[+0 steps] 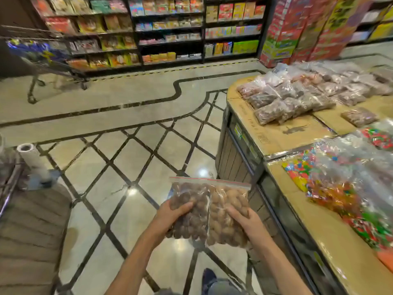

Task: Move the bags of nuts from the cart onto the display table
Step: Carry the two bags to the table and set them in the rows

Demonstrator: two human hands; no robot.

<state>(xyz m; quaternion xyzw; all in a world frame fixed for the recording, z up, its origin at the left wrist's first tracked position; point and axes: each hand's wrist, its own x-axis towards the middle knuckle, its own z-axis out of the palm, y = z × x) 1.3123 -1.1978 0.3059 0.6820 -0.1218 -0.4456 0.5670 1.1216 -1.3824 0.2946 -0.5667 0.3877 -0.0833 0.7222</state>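
I hold two clear zip bags of nuts side by side over the floor, in front of my body. My left hand [172,211] grips the darker bag [191,222]. My right hand [244,222] grips the lighter bag [223,226]. The display table [276,137], topped with flattened cardboard, stands to my right. Several bags of nuts [302,94] lie in rows on its far end, and one single bag [359,117] lies apart from them. At my left edge, part of a cart [8,179] shows, partly cut off.
Bags of colourful sweets [344,184] cover the near end of the table. A paper roll [32,160] stands by the cart at left. A second shopping cart [42,58] stands far left by the snack shelves [170,28]. Stacked cartons [297,28] rise behind the table.
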